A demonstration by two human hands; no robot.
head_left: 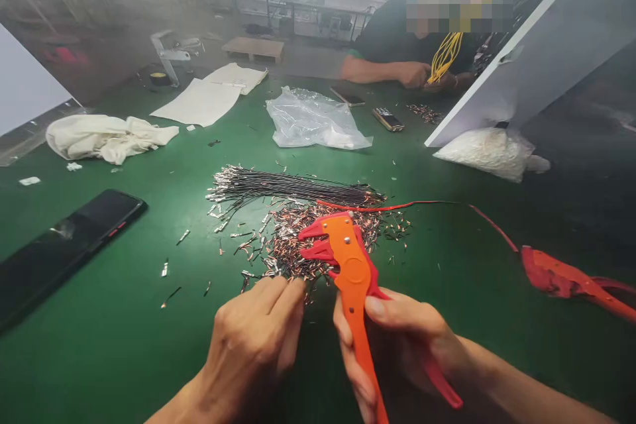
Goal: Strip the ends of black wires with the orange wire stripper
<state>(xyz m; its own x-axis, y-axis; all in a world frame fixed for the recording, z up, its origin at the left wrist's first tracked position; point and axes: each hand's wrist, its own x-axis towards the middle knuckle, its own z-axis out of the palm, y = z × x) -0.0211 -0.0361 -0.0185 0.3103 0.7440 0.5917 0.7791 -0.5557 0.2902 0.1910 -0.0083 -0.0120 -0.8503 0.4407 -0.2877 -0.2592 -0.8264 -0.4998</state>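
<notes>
In my right hand [417,338] is an orange and red wire stripper [354,271], its red jaws apart and pointing left. My left hand [261,328] is closed just left of the tool, fingers curled down; whatever they pinch is hidden. Beyond both hands lies a pile of copper and black wire scraps [293,238], partly covered by the stripper. Behind the pile rests a bundle of black wires [298,184] with metal terminals at the left end. A few loose terminals [165,268] are scattered to the left.
A second wire stripper [566,275] lies at right, by a red wire [412,204]. A black phone [64,245] is at left. Farther back are a white cloth [109,136], a clear plastic bag [315,119] and a white-filled bag [484,152]. Across the table a person holds yellow wires [446,56].
</notes>
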